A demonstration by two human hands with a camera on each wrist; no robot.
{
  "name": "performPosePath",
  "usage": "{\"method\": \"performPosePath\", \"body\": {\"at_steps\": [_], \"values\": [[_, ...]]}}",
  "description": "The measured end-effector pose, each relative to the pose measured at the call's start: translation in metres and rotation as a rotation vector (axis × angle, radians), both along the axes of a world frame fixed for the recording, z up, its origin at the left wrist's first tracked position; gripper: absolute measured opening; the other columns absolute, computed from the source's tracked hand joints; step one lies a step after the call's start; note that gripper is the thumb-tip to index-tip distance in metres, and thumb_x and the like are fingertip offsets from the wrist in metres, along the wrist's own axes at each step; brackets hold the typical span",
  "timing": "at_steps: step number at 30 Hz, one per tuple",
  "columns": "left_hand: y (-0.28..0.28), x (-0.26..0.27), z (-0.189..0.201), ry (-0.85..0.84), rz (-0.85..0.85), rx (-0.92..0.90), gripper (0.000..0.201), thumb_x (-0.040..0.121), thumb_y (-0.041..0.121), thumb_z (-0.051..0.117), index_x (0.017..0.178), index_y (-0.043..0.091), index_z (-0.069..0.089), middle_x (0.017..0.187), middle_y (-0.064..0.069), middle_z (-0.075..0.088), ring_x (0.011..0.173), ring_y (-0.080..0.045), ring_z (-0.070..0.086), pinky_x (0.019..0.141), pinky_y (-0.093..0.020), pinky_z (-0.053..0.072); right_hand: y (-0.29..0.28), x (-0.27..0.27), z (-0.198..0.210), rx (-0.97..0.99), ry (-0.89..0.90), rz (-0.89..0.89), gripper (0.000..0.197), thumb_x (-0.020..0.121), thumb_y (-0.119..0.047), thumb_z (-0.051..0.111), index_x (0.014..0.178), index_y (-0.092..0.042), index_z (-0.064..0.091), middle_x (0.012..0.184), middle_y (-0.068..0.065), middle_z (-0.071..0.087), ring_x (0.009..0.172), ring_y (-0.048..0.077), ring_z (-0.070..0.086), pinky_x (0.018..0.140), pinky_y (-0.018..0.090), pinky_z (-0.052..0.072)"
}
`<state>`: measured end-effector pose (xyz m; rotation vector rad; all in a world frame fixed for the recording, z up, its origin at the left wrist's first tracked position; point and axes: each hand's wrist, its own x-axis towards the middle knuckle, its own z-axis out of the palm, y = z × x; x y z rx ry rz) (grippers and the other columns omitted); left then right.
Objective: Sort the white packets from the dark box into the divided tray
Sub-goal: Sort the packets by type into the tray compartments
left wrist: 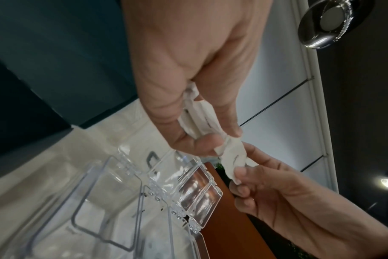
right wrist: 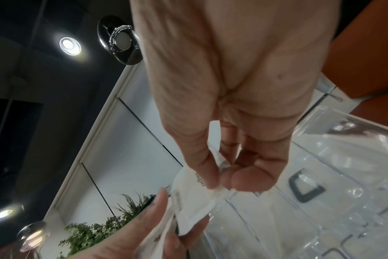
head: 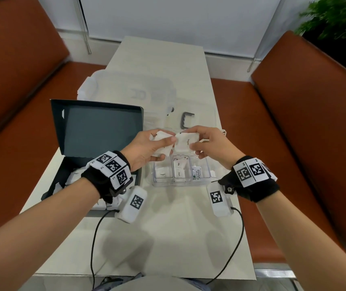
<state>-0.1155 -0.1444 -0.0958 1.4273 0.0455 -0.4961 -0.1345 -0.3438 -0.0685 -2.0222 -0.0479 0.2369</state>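
Above the far edge of the clear divided tray [head: 180, 184], my left hand [head: 163, 148] grips a small stack of white packets [head: 163, 143]. My right hand [head: 192, 143] pinches one white packet marked Sugar [head: 185, 141] beside that stack. In the left wrist view the stack [left wrist: 197, 113] sits between thumb and fingers, and the single packet [left wrist: 233, 156] is held by the right fingertips [left wrist: 239, 172]. The tray holds a Sugar packet [head: 162, 172] on the left, packets [head: 179, 169] in the middle and a stevia packet [head: 198, 173] on the right. The dark box [head: 100, 131] stands open on the left, with packets [head: 73, 177] inside.
A grey clip [head: 187, 118] and a translucent plastic bag [head: 130, 93] lie on the table behind the tray. Orange benches [head: 306, 143] flank the narrow white table [head: 167, 238]. Two black cables [head: 236, 244] trail across the table's near part.
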Motion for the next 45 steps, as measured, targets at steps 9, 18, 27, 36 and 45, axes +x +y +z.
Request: {"method": "performPosePath", "body": {"at_steps": [9, 18, 27, 36, 45], "values": [[0.026, -0.007, -0.013, 0.023, 0.019, 0.05, 0.027, 0.082, 0.014, 0.077, 0.108, 0.008, 0.069, 0.089, -0.01, 0.073, 0.068, -0.016, 0.068, 0.051, -0.02, 0.051, 0.025, 0.018, -0.014, 0.142, -0.023, -0.172, 0.007, 0.086, -0.003, 0.066, 0.092, -0.008, 0.066, 0.072, 0.005, 0.064, 0.056, 0.012, 0.055, 0.057, 0.024, 0.05], [0.055, -0.009, -0.024, 0.013, 0.104, 0.086, 0.021, 0.083, 0.012, 0.076, 0.101, 0.006, 0.069, 0.081, -0.006, 0.071, 0.065, -0.016, 0.067, 0.05, -0.022, 0.051, 0.064, 0.034, -0.053, -0.538, -0.071, 0.037, 0.013, 0.087, -0.011, 0.06, 0.093, -0.018, 0.068, 0.095, 0.007, 0.069, 0.091, 0.022, 0.063, 0.083, 0.033, 0.051], [0.064, -0.014, -0.025, 0.015, 0.101, 0.062, 0.024, 0.084, 0.013, 0.075, 0.106, 0.005, 0.068, 0.082, -0.006, 0.07, 0.068, -0.016, 0.067, 0.052, -0.021, 0.052, 0.081, 0.029, -0.094, -1.072, -0.109, 0.24, 0.027, 0.09, -0.015, 0.048, 0.107, -0.029, 0.064, 0.106, -0.002, 0.068, 0.105, 0.024, 0.059, 0.091, 0.04, 0.029], [0.063, -0.015, -0.028, 0.027, 0.094, 0.061, 0.023, 0.083, 0.015, 0.076, 0.103, 0.007, 0.069, 0.081, -0.004, 0.071, 0.067, -0.016, 0.067, 0.053, -0.022, 0.052, 0.078, 0.024, -0.098, -1.276, -0.28, 0.368, 0.037, 0.086, -0.032, 0.066, 0.122, -0.039, 0.057, 0.101, -0.004, 0.067, 0.106, 0.022, 0.052, 0.091, 0.044, 0.028], [0.065, -0.015, -0.027, 0.041, 0.109, 0.065, 0.025, 0.083, 0.015, 0.076, 0.105, 0.006, 0.068, 0.081, -0.004, 0.07, 0.067, -0.015, 0.066, 0.052, -0.022, 0.051, 0.084, 0.022, -0.091, -1.394, -0.322, 0.407, 0.026, 0.084, -0.037, 0.068, 0.11, -0.039, 0.066, 0.091, -0.006, 0.067, 0.102, 0.02, 0.05, 0.09, 0.045, 0.027]]}}
